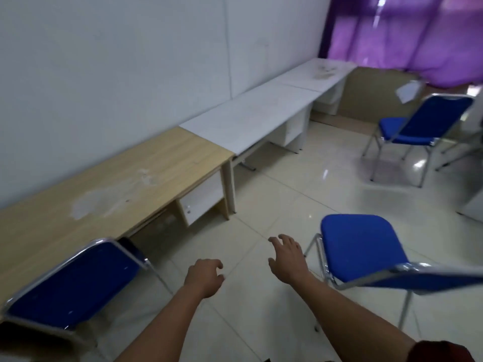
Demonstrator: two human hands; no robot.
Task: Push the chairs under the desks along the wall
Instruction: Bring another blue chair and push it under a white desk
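Note:
Three blue padded chairs with chrome frames are in view. One chair at the lower left has its seat under the wooden desk, only its backrest showing. A second chair stands free on the floor at the lower right, its seat turned toward the desks. A third chair stands far right, away from the two white desks along the wall. My left hand and my right hand hover over the floor between the near chairs, fingers spread, holding nothing. The right hand is just left of the second chair's seat.
A white drawer unit hangs under the wooden desk's right end, another under the first white desk. Purple curtains cover the far window. A white cabinet edge shows at the right. Glossy tile floor lies between desks and chairs.

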